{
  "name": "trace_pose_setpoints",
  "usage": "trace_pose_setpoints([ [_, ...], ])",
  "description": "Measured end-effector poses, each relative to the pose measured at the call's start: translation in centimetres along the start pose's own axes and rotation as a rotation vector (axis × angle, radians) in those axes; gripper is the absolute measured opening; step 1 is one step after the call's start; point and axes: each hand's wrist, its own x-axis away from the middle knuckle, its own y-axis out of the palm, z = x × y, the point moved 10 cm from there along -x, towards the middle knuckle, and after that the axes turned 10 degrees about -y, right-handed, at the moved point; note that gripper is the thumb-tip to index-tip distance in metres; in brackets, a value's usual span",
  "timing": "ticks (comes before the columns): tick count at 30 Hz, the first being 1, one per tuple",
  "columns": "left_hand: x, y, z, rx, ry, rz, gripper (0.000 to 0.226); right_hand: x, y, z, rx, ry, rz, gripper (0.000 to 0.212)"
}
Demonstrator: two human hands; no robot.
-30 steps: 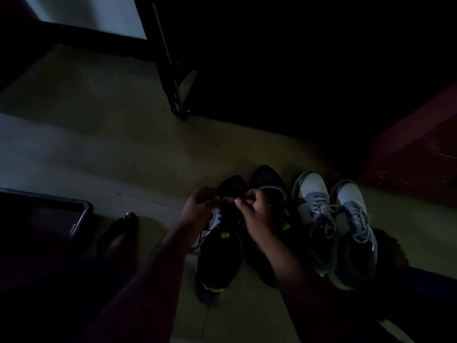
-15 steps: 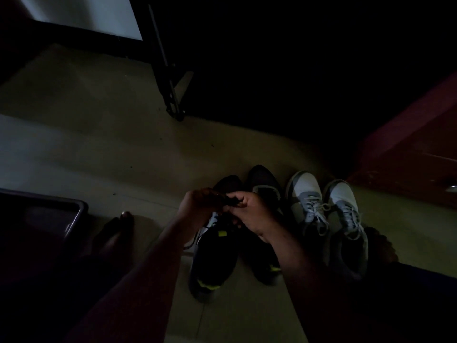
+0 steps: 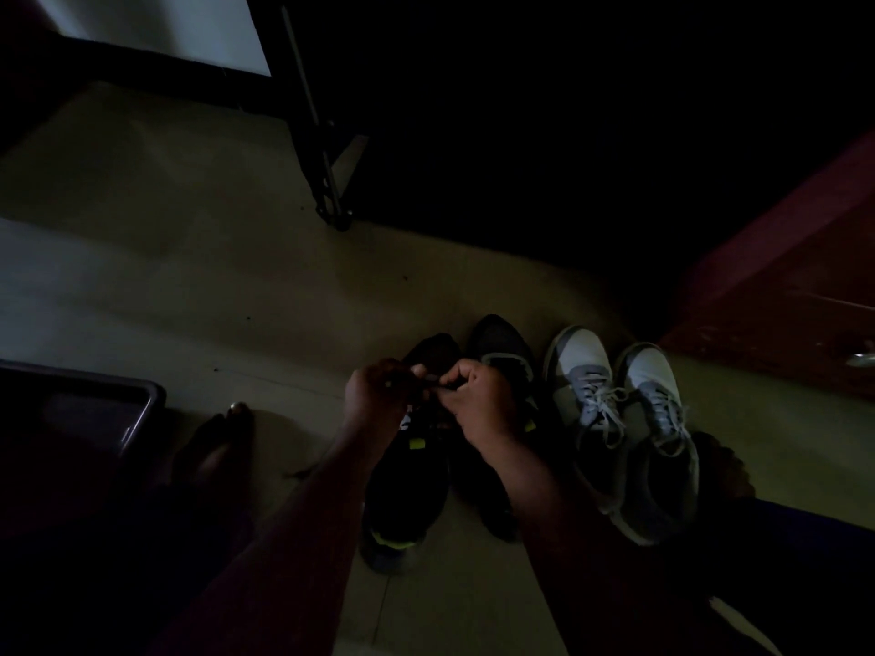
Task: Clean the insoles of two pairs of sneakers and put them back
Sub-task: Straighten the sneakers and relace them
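Pale tiled floor (image 3: 199, 286), dim light. Grey-white sneakers (image 3: 625, 433) stand side by side at right; black sneakers (image 3: 407, 485) just left of them, touching. Left hand (image 3: 374, 400) & right hand (image 3: 478, 404) both pinch the dark lace (image 3: 432, 382) over the left black shoe's tongue. Insoles not visible.

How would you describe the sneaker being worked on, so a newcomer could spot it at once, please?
Four sneakers stand in a row on the floor. It is the black sneaker at the row's left end, under both hands. Its yellow-green accents and the left hand and right hand at its laces distinguish it.
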Motion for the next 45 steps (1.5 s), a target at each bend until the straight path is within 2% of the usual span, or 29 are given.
trace_pose_setpoints([
  [4, -0.3, -0.2, -0.6, 0.028, -0.074, -0.006, 0.025, 0.2, -0.2, -1.4, 0.12, -0.118, -0.05, 0.03],
  [7, -0.1, 0.8, -1.2, 0.084, -0.167, -0.086, 0.021, 0.8, 0.7, -3.8, 0.44, -0.377, -0.109, 0.016],
  [9, 0.5, 1.4, -1.0, 0.026, -0.221, -0.106, 0.013, 2.0, 0.6, -6.1, 0.584, -0.615, -0.024, 0.022],
  [11, 0.2, 0.8, -1.2, -0.014, -0.239, -0.055, 0.015, 3.2, 0.5, -7.6, 0.633, -0.81, 0.052, 0.033],
  [14, -0.1, -0.3, -1.7, -0.004, -0.25, -0.018, 0.018, 3.7, 1.1, -7.7, 0.601, -0.94, 0.019, 0.024],
  [16, -0.2, -0.3, -2.3, -0.048, -0.26, -0.027, 0.023, 2.9, 1.4, -6.8, 0.526, -0.851, -0.069, 0.018],
  [18, -0.2, -0.2, -2.2, -0.064, -0.256, -0.034, 0.023, 1.9, 1.3, -5.8, 0.387, -0.674, -0.147, 0.016],
  [21, -0.6, 0.8, -1.6, -0.062, -0.202, -0.101, 0.024, 0.7, 1.5, -3.4, 0.012, -0.306, -0.261, 0.034],
  [24, -0.4, 1.3, -1.2, 0.191, -0.151, -0.191, 0.016, 1.0, 2.2, -1.3, -0.381, 0.048, -0.332, 0.04],
  [27, 0.3, 1.6, -1.6, 0.374, -0.201, -0.251, 0.043, 1.9, 2.9, -0.7, -0.781, 0.29, -0.296, 0.036],
  [30, 0.7, 1.6, -1.5, 0.413, -0.198, -0.266, 0.054, 2.3, 3.5, -1.0, -1.037, 0.348, -0.246, 0.023],
  [33, 1.4, 1.9, -1.2, 0.414, -0.159, -0.332, 0.058, 2.1, 3.2, -0.1, -1.082, 0.366, -0.167, 0.033],
  [38, 2.1, 2.1, 0.4, 0.369, -0.013, -0.417, 0.036, 2.0, 2.3, 1.0, -0.916, 0.382, -0.11, 0.043],
  [40, 2.3, 2.1, 0.8, 0.371, 0.014, -0.407, 0.014, 2.0, 2.3, 1.1, -0.917, 0.384, -0.113, 0.043],
  [43, 2.3, 2.3, 0.8, 0.307, 0.035, -0.433, 0.019, 2.3, 2.6, 0.7, -1.039, 0.406, -0.128, 0.042],
  [45, 2.3, 2.3, 0.1, 0.322, -0.022, -0.484, 0.019, 2.4, 2.7, 0.6, -1.064, 0.431, -0.136, 0.043],
])
